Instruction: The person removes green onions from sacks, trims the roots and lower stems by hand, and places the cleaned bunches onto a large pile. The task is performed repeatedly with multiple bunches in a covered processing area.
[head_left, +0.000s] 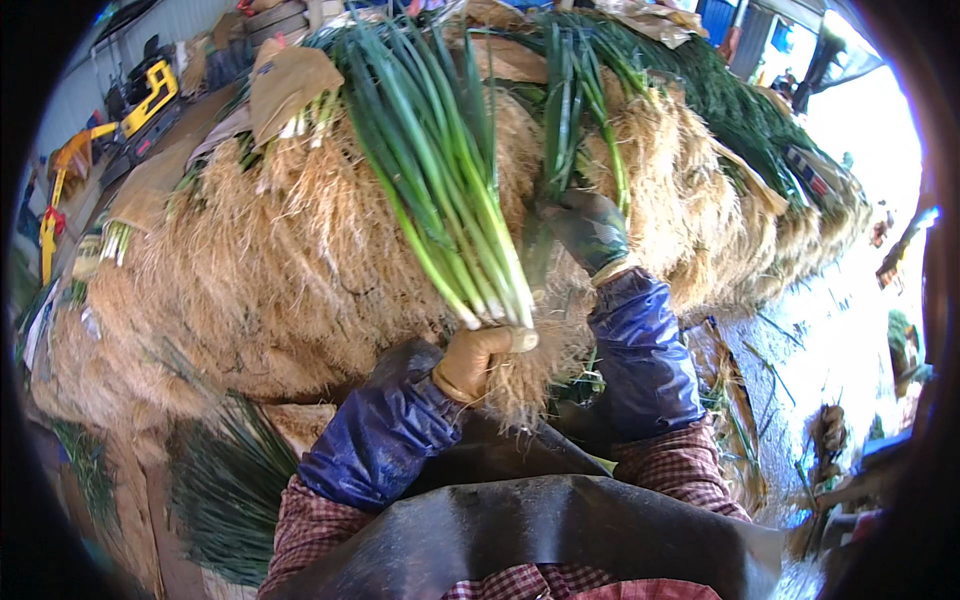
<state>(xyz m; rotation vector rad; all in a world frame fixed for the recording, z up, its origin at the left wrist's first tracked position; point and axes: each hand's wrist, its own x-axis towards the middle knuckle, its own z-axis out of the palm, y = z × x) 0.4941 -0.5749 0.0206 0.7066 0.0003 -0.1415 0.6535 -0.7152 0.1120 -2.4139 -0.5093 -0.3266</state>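
A bunch of green onions (450, 202) stands leaves-up in front of me. My left hand (472, 360), in a tan glove, grips it low, with the thumb across the white stalk bases. Its pale roots (517, 386) hang below that fist. My right hand (589, 229), in a dark patterned glove, is closed around more green onions (562, 127), just right of the bunch. Leaves rise above this hand, and blurred stalks run down beneath it. The fingers of the right hand are partly hidden.
A long heap of green onions with dense tan roots (285, 262) spans the space ahead. Brown paper (294, 86) lies over part of it. Dark green leaves (232, 487) spread at lower left. A dark apron (525, 517) covers my lap. Wet floor (810, 367) shows at right.
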